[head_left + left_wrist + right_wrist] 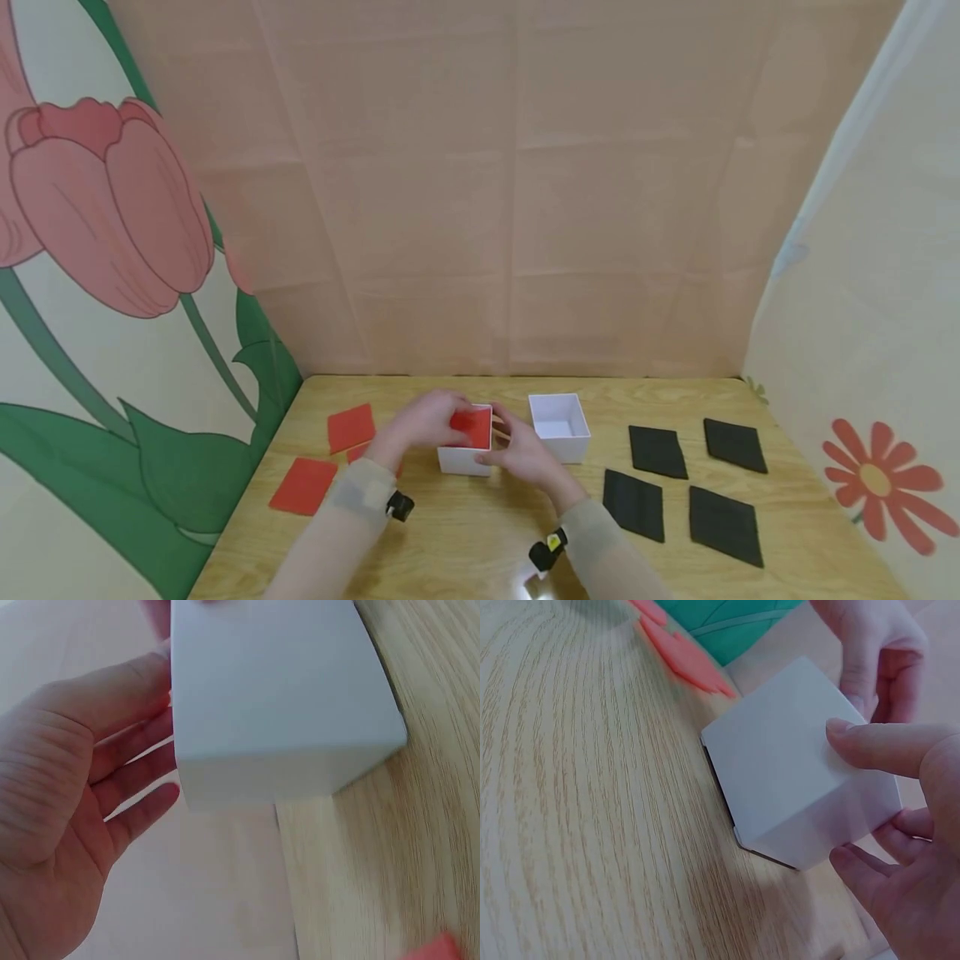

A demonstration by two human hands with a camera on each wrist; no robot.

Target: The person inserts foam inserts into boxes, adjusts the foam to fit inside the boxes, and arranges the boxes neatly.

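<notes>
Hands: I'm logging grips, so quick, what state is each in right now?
Left hand: at the red square in the white box; whether it grips anything cannot be told.
Right hand: closed, holding that same box.

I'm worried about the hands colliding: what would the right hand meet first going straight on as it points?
Probably the box with the red piece, which the right hand touches; the left hand seems next, though depth is unclear.
</notes>
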